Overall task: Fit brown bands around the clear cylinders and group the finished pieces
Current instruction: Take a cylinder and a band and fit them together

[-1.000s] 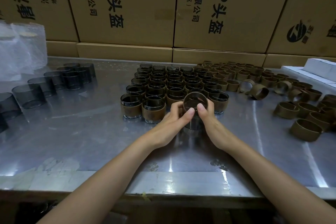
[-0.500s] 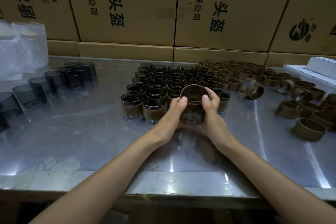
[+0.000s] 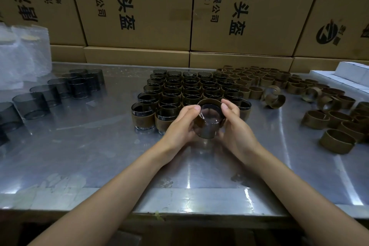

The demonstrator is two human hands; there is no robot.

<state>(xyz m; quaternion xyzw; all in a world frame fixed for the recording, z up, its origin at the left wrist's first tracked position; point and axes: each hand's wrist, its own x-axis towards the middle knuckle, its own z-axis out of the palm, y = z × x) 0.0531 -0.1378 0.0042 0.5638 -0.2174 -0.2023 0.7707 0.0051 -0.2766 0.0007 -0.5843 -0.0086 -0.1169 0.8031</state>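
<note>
Both hands hold one clear cylinder point(image 3: 209, 124) just above the steel table, tilted toward me, with a brown band point(image 3: 209, 101) around its far end. My left hand point(image 3: 180, 126) grips its left side, thumb on the rim. My right hand point(image 3: 236, 128) grips the right side the same way. Directly behind stands the block of finished banded cylinders point(image 3: 191, 90) in tight rows. Loose brown bands point(image 3: 319, 110) are spread over the right part of the table. Bare clear cylinders point(image 3: 52, 94) stand in a line on the left.
The steel table point(image 3: 99, 156) has its front edge close to me. Stacked cardboard boxes point(image 3: 139, 6) wall off the back. A clear plastic bag point(image 3: 22, 54) sits at the far left, and white boxes point(image 3: 347, 72) at the far right.
The cylinder has been lifted off the table and tipped toward me. The brown band has slid further onto it. Both hands stayed around it and rose slightly.
</note>
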